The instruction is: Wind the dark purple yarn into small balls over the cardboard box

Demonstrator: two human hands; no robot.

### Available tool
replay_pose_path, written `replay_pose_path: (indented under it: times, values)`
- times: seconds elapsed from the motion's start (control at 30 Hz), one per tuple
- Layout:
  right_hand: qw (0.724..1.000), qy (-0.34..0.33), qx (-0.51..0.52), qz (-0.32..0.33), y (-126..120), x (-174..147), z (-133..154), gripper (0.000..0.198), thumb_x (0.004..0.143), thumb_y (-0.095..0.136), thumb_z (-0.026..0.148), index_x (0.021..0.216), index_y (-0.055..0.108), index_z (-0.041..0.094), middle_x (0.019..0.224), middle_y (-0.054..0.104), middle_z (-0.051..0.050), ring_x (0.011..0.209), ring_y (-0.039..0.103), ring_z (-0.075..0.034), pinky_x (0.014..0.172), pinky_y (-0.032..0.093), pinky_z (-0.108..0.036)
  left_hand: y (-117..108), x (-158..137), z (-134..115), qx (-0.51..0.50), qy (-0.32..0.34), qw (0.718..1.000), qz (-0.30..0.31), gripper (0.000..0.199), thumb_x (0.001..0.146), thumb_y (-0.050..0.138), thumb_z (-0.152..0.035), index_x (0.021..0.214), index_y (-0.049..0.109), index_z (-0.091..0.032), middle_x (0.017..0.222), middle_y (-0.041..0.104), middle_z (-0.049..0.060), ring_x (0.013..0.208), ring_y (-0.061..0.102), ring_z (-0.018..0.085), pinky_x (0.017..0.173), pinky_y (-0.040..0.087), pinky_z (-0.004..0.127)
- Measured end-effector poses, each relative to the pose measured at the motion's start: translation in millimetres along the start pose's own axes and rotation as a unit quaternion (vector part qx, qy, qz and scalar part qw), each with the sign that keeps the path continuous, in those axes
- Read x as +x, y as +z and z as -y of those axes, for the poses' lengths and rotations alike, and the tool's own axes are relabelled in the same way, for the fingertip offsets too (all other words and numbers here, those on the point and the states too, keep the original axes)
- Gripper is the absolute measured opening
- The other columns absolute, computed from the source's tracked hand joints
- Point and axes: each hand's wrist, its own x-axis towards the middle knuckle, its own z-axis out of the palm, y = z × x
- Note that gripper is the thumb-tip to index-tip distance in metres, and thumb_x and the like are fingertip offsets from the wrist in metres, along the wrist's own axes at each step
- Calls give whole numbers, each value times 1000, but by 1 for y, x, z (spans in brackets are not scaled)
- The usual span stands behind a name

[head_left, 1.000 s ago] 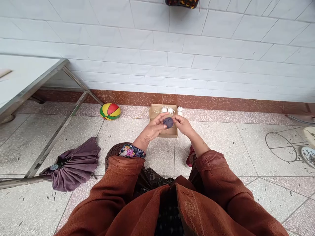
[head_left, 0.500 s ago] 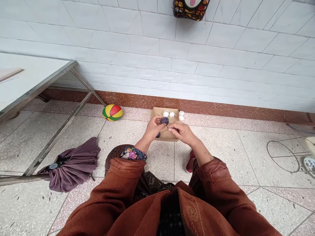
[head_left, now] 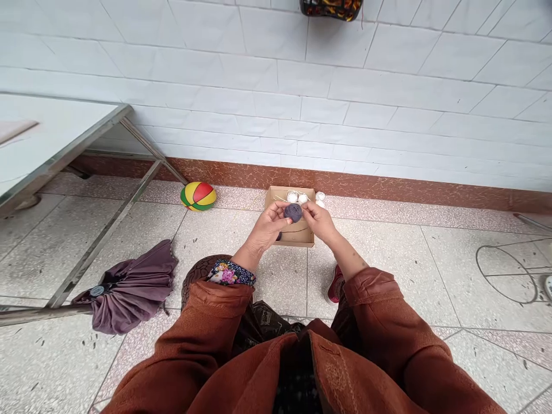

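Observation:
A small dark purple-grey yarn ball (head_left: 293, 213) is held over a shallow cardboard box (head_left: 311, 238) on the floor. My left hand (head_left: 269, 225) grips it from the left, thumb and fingers closed around its side. At the ball's right edge, my right hand (head_left: 319, 221) is closed in a pinch on the yarn; the fingertips are partly hidden. A dark strand (head_left: 297, 231) runs across the inside of the box. Another bit of dark yarn (head_left: 279, 236) shows by my left hand. White yarn balls (head_left: 292, 196) lie at the box's far side.
More white balls (head_left: 319, 197) rest just outside the box on the right. Left of it are a colourful ball (head_left: 198, 196), a folded purple umbrella (head_left: 133, 287) and a metal-framed table (head_left: 64, 144). A wire stand (head_left: 504, 275) is at the right. The tiled wall rises behind.
My right hand has moved up and away from me, from below the yarn ball to its right edge. The ball has turned and shifted slightly right in my left hand.

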Motion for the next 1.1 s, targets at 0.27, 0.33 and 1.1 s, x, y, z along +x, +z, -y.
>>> replay_pose_path:
  times: [0.27, 0.33, 1.1]
  values:
    - [987, -116, 34, 110, -1, -34, 32, 24, 108, 60, 40, 104, 78, 24, 97, 80, -5, 86, 72, -20, 85, 57, -34, -11, 13, 7, 114, 14, 981, -155, 42, 67, 88, -25, 103, 66, -21, 100, 74, 2, 95, 68, 18, 93, 53, 35]
    - [988, -107, 62, 95, -7, -32, 35, 27, 107, 64, 46, 102, 79, 25, 96, 80, -5, 85, 72, -20, 83, 57, -35, -12, 13, 7, 180, 11, 973, -144, 40, 67, 87, -24, 102, 67, -21, 100, 75, 2, 93, 68, 18, 92, 52, 35]
    - [984, -96, 26, 146, 12, -30, 23, 29, 109, 59, 44, 95, 73, 23, 91, 75, -4, 85, 67, -20, 86, 54, -33, -14, 8, 1, 242, -7, 962, -125, 40, 65, 84, -24, 99, 64, -21, 95, 73, 1, 92, 68, 19, 91, 53, 36]
